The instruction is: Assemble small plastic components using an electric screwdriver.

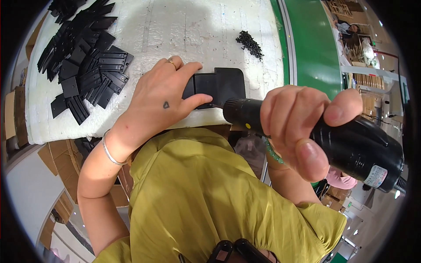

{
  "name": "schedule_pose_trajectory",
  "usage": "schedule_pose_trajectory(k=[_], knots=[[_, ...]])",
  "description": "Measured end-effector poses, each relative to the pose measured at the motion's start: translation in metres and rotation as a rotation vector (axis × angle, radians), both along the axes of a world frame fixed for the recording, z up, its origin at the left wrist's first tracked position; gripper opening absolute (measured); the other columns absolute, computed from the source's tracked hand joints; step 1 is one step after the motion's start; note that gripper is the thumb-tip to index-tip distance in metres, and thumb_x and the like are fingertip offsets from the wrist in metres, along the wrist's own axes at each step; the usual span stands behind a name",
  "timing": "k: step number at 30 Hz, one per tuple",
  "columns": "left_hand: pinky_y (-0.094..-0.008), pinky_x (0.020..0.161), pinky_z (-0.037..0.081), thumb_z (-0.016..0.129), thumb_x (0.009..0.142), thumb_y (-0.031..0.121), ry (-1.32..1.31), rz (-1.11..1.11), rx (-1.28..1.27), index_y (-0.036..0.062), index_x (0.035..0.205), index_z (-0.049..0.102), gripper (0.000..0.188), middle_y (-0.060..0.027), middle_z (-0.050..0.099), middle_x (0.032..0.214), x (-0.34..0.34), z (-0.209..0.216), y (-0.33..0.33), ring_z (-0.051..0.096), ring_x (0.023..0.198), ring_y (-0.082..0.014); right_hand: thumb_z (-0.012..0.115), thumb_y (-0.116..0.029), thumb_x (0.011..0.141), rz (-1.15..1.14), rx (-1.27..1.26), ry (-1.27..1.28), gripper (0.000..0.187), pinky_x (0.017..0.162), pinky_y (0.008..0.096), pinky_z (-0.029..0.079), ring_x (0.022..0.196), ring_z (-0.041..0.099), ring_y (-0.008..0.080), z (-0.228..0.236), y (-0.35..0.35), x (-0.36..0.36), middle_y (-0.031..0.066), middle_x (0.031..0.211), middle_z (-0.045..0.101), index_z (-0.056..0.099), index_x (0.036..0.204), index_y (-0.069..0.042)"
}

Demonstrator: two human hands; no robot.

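My right hand point(302, 122) is wrapped round a black electric screwdriver point(351, 144), its nose pointing left at the near edge of a black plastic part point(230, 83). The bit's tip is hard to make out, so whether it touches the part I cannot tell. My left hand point(166, 87) presses the flat, dark part down on the white work surface point(175, 30), thumb on its near side and fingers curled over its left end. Much of that left end is hidden under the palm. A small pile of black screws point(250, 44) lies beyond the part, to the right.
A large heap of black plastic pieces point(87, 65) spreads over the left of the white surface. Along its right side runs a metal rail point(288, 39) beside a green surface point(313, 52). Cardboard point(61, 162) stands below at the left. Another person point(351, 30) is far off at right.
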State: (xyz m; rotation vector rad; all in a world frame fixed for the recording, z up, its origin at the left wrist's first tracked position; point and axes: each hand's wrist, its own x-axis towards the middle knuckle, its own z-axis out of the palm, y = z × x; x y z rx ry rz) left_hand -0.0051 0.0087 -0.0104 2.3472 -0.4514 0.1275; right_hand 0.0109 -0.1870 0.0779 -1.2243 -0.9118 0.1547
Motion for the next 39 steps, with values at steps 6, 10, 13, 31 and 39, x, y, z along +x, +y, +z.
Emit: schedule_pose_trajectory(k=[6, 10, 13, 31, 39], knots=[[-0.0393, 0.07, 0.045, 0.072, 0.072, 0.033, 0.145, -0.005, -0.025, 0.006, 0.099, 0.059, 0.041, -0.0094, 0.055, 0.078, 0.006, -0.005, 0.0, 0.055, 0.081, -0.0291, 0.054, 0.001, 0.073, 0.027, -0.026, 0.04, 0.037, 0.048, 0.0265, 0.039, 0.047, 0.044, 0.0106, -0.013, 0.006, 0.001, -0.0012, 0.06, 0.045, 0.039, 0.104, -0.013], [-0.0398, 0.072, 0.045, 0.072, 0.073, 0.033, 0.164, 0.015, -0.012, 0.0057, 0.099, 0.059, 0.04, -0.0093, 0.057, 0.079, 0.004, -0.002, -0.001, 0.056, 0.083, -0.029, 0.057, 0.001, 0.074, 0.04, -0.084, 0.037, 0.032, 0.047, 0.0271, 0.039, 0.048, 0.044, 0.0116, -0.007, 0.01, 0.001, -0.0005, 0.06, 0.046, 0.037, 0.095, -0.012], [-0.0398, 0.075, 0.044, 0.072, 0.073, 0.033, 0.201, 0.016, -0.009, 0.0056, 0.1, 0.059, 0.041, -0.0091, 0.058, 0.082, 0.005, -0.003, -0.001, 0.056, 0.086, -0.029, 0.061, 0.0, 0.075, 0.05, -0.154, 0.028, 0.032, 0.046, 0.0273, 0.039, 0.047, 0.044, 0.0136, -0.003, 0.013, -0.003, 0.0013, 0.06, 0.048, 0.034, 0.086, -0.012], [-0.0387, 0.072, 0.044, 0.072, 0.071, 0.032, 0.119, 0.03, -0.075, 0.0059, 0.098, 0.059, 0.039, -0.0109, 0.058, 0.082, 0.004, -0.012, -0.001, 0.056, 0.081, -0.0316, 0.06, 0.001, 0.074, 0.024, -0.165, -0.04, 0.036, 0.046, 0.0271, 0.039, 0.047, 0.047, 0.0123, -0.007, 0.015, -0.005, -0.0016, 0.063, 0.05, 0.038, 0.097, -0.015], [-0.0411, 0.072, 0.045, 0.073, 0.071, 0.03, 0.178, 0.035, -0.09, 0.0042, 0.09, 0.06, 0.035, -0.012, 0.059, 0.081, 0.003, -0.012, -0.001, 0.057, 0.084, -0.0312, 0.06, 0.002, 0.071, 0.089, -0.229, -0.066, 0.036, 0.045, 0.0269, 0.04, 0.045, 0.047, 0.0121, -0.006, 0.019, -0.002, -0.0016, 0.061, 0.05, 0.035, 0.09, -0.015]])
